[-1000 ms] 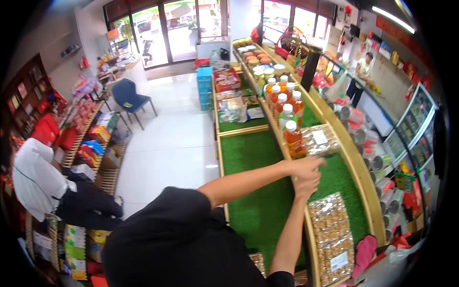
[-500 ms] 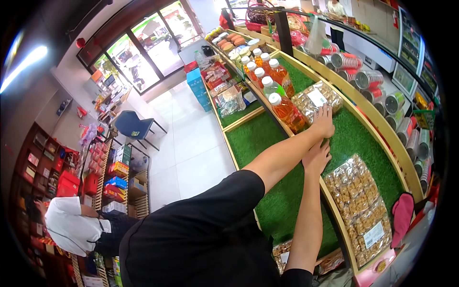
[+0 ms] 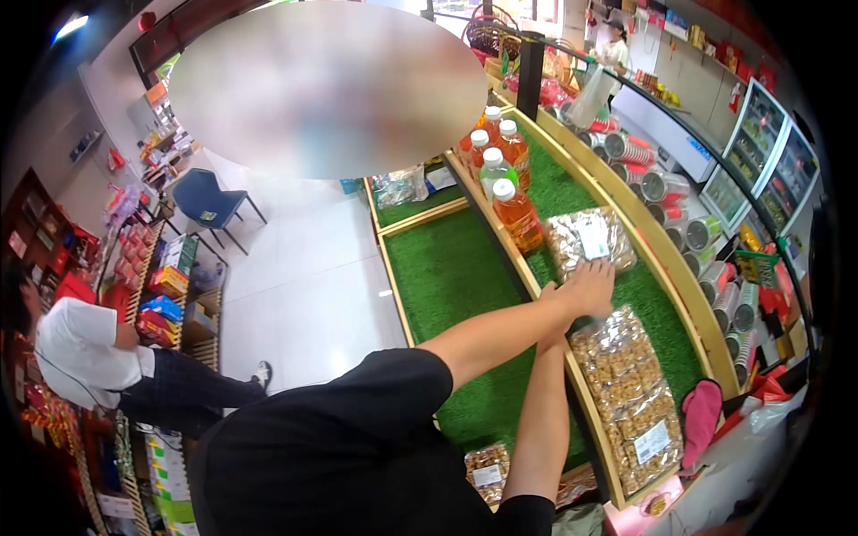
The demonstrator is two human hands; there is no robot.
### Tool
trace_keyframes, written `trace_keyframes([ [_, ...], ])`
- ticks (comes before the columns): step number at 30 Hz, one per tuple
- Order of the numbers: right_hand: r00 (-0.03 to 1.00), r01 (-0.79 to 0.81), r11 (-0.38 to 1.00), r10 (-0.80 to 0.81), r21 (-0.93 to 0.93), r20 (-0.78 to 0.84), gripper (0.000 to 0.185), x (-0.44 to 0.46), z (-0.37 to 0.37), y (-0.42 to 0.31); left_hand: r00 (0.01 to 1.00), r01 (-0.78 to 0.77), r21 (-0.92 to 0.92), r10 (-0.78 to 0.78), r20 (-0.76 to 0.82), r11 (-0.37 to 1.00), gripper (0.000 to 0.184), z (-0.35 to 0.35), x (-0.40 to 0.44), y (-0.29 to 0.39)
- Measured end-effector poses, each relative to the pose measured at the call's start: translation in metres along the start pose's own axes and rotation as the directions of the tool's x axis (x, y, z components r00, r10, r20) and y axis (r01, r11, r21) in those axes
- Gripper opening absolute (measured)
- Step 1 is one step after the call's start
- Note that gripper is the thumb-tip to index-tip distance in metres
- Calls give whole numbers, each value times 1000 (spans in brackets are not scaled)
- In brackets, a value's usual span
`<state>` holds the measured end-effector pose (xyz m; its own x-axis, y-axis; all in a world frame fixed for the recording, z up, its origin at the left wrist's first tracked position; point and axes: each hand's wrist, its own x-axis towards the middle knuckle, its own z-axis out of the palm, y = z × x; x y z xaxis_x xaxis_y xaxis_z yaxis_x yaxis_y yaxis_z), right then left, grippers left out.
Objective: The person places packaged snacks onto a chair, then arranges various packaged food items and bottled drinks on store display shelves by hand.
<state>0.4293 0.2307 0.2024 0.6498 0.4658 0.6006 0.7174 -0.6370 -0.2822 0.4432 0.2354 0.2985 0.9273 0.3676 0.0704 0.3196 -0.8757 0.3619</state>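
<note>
My left hand lies on the near edge of a clear plastic pack of brown snack pieces with a white label, its fingers spread over the wrap. My right hand is at the wooden shelf edge just below; the left forearm covers most of it, so its fingers are largely hidden. Nearer to me, more clear packs of brown snack clusters lie in a row on the green turf. Beside the far pack stands an orange drink bottle with a white cap, with several similar bottles behind.
A lower turf-lined tray is on the left, with a labelled snack pack at its near end. Cans line the right side beyond a wooden rail. A pink cloth item hangs nearby. A person bends at left shelves.
The far pack has slid toward me along the turf, with my left hand on it. My view has shifted. The person at left has changed position, and a blurred oval now covers the upper area.
</note>
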Motion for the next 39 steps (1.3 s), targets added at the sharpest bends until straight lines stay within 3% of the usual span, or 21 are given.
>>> trace_keyframes([
  [2, 1000, -14, 998, 14, -54, 4, 59, -5, -11, -2, 1000, -5, 107, 4, 4, 994, 79, 13, -9, 13],
  [6, 998, -63, 985, 59, 160, 31, 47, -12, -20, -1, 998, -45, 48, 47, -39, 998, 69, 9, -28, 16],
  [8, 984, -172, 879, 135, 444, 114, 41, -11, -18, 3, 981, -72, 69, 58, 188, 995, 60, -20, -23, 11],
  [10, 938, -345, 708, 234, 616, 256, 36, -5, -18, 4, 982, -138, -391, 178, 67, 910, 48, 0, 21, -23],
  [11, 987, -9, 881, 84, 473, -138, 45, 3, -37, 2, 996, -85, -371, 75, -41, 925, 44, -11, 20, -26],
  [12, 973, -139, 918, 196, 371, -119, 43, -4, -29, 4, 993, -71, -411, 27, -112, 909, 40, -20, 24, -36],
  [14, 928, -256, 842, 352, 474, -123, 40, -1, -31, 3, 965, -66, -493, -70, -252, 868, 33, -37, 33, -57],
  [15, 932, -271, 852, 348, 447, -99, 50, 0, -30, 6, 941, -109, -291, 4, -339, 951, 33, -9, 78, -100],
  [17, 913, -293, 779, 401, 555, -81, 52, 3, -31, 7, 911, 38, -240, -132, -391, 970, 38, -11, 76, -110],
  [19, 906, -221, 802, 379, 554, -187, 47, 2, -35, 7, 965, 192, -250, -229, -125, 949, 45, -6, 83, -122],
  [20, 881, -230, 782, 420, 579, -219, 43, 3, -32, 7, 987, -56, -412, -11, -160, 910, 45, 49, 124, -183],
  [21, 896, -233, 765, 409, 600, -174, 42, 3, -33, 9, 979, -54, -364, -23, -202, 930, 42, 49, 113, -176],
  [23, 826, -188, 861, 399, 472, -399, 39, 0, -15, 6, 955, -105, -307, 10, -296, 946, 39, 48, 92, -163],
  [25, 882, -316, 811, 443, 492, -164, 36, -7, -40, 0, 912, -218, -271, 97, -398, 938, 41, 49, 70, -154],
  [27, 882, -438, 803, 471, 405, 19, 38, -5, -46, -6, 955, -84, -343, -23, -296, 936, 43, 50, 63, -152],
  [28, 858, -500, 766, 501, 404, 112, 39, -6, -51, -10, 903, -78, -387, -100, -418, 919, 39, 63, 61, -153],
  [30, 838, -483, 841, 524, 244, -149, 38, -5, -20, -15, 933, -129, -648, -130, -336, 751, 42, 53, 32, -131],
  [32, 830, -457, 846, 517, 274, -210, 37, -8, -18, -14, 874, -290, -504, 10, -486, 813, 46, 66, 40, -145],
  [35, 838, -313, 893, 420, 322, -349, 34, -11, -29, -19, 804, -410, -549, 4, -595, 728, 48, 56, 22, -141],
  [37, 797, -150, 937, 304, 316, -522, 33, -2, -49, -32, 839, -518, -801, -6, -545, 302, 52, 21, -7, -123],
  [39, 760, -96, 860, 389, 502, -521, 36, -3, -81, -51, 795, -591, -765, 25, -606, 255, 52, -9, -33, -111],
])
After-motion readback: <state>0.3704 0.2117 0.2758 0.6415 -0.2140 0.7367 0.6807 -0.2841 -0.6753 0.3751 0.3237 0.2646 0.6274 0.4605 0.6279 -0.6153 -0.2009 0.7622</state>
